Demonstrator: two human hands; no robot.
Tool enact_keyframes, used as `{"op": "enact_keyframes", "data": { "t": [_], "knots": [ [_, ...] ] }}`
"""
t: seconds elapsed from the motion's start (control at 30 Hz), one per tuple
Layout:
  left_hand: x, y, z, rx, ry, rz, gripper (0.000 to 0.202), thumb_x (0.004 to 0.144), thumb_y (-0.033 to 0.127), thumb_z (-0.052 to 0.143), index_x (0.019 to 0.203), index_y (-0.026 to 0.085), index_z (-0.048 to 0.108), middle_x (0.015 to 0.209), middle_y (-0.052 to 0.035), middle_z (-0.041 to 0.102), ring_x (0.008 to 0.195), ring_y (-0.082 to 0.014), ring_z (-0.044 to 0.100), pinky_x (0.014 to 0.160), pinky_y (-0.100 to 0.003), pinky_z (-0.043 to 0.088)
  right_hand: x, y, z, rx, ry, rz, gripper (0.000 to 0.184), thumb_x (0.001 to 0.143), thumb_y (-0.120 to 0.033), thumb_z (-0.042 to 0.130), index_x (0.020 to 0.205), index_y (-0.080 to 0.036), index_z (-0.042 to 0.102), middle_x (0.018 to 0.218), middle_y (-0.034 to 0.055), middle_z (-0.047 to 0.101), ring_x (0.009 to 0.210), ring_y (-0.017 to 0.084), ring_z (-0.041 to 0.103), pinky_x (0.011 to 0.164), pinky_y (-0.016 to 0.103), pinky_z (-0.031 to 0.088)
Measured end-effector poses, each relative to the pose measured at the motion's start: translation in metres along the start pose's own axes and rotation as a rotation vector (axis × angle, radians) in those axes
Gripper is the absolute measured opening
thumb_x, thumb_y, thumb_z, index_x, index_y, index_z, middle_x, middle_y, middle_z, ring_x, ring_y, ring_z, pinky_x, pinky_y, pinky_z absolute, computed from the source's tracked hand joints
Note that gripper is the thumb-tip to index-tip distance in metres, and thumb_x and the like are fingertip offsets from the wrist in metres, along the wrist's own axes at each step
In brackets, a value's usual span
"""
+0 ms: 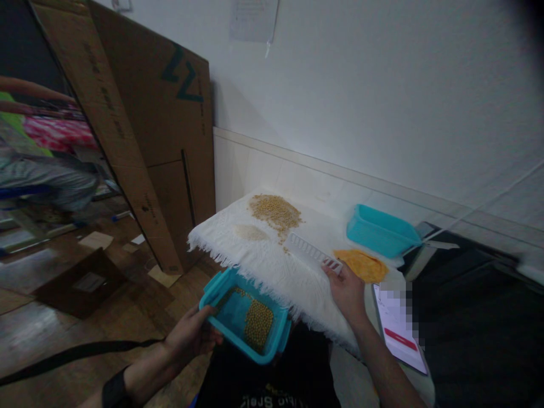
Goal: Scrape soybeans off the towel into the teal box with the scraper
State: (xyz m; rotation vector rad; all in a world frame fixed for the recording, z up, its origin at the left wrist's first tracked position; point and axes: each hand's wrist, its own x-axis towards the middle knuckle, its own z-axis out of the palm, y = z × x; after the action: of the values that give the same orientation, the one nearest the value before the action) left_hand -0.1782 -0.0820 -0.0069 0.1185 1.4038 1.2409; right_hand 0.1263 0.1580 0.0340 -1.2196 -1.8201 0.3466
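Observation:
My left hand (191, 334) grips the left rim of a turquoise plastic container (232, 323), held tilted below the table's front edge. Yellowish beans (258, 324) lie inside it, mostly toward the right. In my right hand (348, 289) is a white slotted plastic strip (312, 254), pinched at its near right end and held low over the white fringed cloth (293, 283). A heap of similar beans (274, 211) spreads at the back of the cloth, trailing toward the strip's far end. Closer to the front lies a small patch of pale grains (250, 232).
A second turquoise basket (382, 232) stands at the back right, behind a folded orange-yellow cloth (363, 265). A lit screen device (395, 328) lies at the right edge. Left of the table rises a large cardboard box (161, 124); another person sits beyond it.

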Motion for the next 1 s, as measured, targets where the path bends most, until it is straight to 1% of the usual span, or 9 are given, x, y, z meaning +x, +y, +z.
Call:
{"op": "enact_keyframes", "data": {
  "t": [0.1,0.33,0.47,0.57,0.67,0.83,0.9,1.0],
  "knots": [
    [0.000,0.000,0.000,0.018,0.027,0.006,0.063,0.057,0.054,0.095,0.094,0.028,0.052,0.050,0.0014,0.072,0.048,-0.0188,0.073,0.046,-0.020,0.045,-0.004,-0.001,-0.002,0.000,0.015,0.005,0.048,0.092,-0.067,0.061,0.091,-0.023,0.079,0.072,0.0071,0.081,0.063,0.026,0.074,0.058,0.032,0.054],
    [-0.004,0.002,0.002,0.027,0.025,0.010,0.063,0.055,0.055,0.094,0.095,0.029,0.053,0.050,0.0006,0.073,0.050,-0.0194,0.074,0.046,-0.020,0.045,-0.013,-0.005,-0.008,0.019,0.033,0.032,0.046,0.089,-0.068,0.064,0.088,-0.024,0.079,0.072,0.0070,0.081,0.061,0.025,0.074,0.057,0.032,0.055],
    [-0.004,0.003,0.003,0.029,0.025,0.010,0.059,0.057,0.053,0.092,0.094,0.028,0.053,0.050,-0.0014,0.074,0.047,-0.0180,0.072,0.045,-0.020,0.045,-0.016,-0.008,-0.012,0.017,0.038,0.050,0.048,0.088,-0.068,0.063,0.085,-0.024,0.078,0.069,0.0071,0.080,0.059,0.026,0.073,0.056,0.033,0.055],
    [-0.005,0.004,0.003,0.029,0.022,0.010,0.056,0.060,0.052,0.092,0.093,0.028,0.054,0.051,-0.0013,0.074,0.048,-0.0176,0.072,0.046,-0.020,0.047,-0.017,-0.008,-0.013,0.014,0.025,0.053,0.045,0.088,-0.065,0.064,0.088,-0.024,0.080,0.072,0.0069,0.081,0.063,0.026,0.075,0.060,0.034,0.057],
    [-0.007,0.005,0.003,0.028,0.014,0.014,0.052,0.063,0.051,0.091,0.091,0.028,0.054,0.052,-0.0013,0.075,0.049,-0.0172,0.073,0.046,-0.020,0.047,-0.016,-0.008,-0.011,0.022,-0.017,0.039,0.040,0.089,-0.061,0.065,0.092,-0.023,0.080,0.076,0.0065,0.083,0.066,0.026,0.077,0.061,0.033,0.058],
    [-0.009,0.004,0.004,0.029,0.006,0.019,0.051,0.065,0.050,0.090,0.094,0.027,0.055,0.053,-0.0017,0.075,0.050,-0.0178,0.074,0.047,-0.020,0.047,-0.017,-0.012,-0.002,0.071,-0.076,0.006,0.040,0.094,-0.057,0.064,0.099,-0.021,0.082,0.079,0.0065,0.084,0.064,0.024,0.076,0.057,0.031,0.057],
    [-0.007,0.004,0.004,0.029,0.010,0.020,0.052,0.065,0.051,0.090,0.094,0.027,0.055,0.051,-0.0010,0.074,0.049,-0.0183,0.073,0.046,-0.020,0.046,-0.021,-0.015,0.001,0.112,-0.097,-0.024,0.040,0.095,-0.056,0.064,0.100,-0.022,0.083,0.081,0.0064,0.085,0.066,0.024,0.078,0.059,0.030,0.059],
    [-0.004,0.005,0.003,0.027,0.011,0.024,0.053,0.064,0.052,0.090,0.093,0.027,0.054,0.050,0.0003,0.073,0.048,-0.0186,0.072,0.045,-0.020,0.044,-0.027,-0.017,0.004,0.152,-0.099,-0.080,0.038,0.095,-0.057,0.067,0.097,-0.023,0.084,0.081,0.0050,0.085,0.067,0.023,0.080,0.064,0.029,0.063]
  ]
}}
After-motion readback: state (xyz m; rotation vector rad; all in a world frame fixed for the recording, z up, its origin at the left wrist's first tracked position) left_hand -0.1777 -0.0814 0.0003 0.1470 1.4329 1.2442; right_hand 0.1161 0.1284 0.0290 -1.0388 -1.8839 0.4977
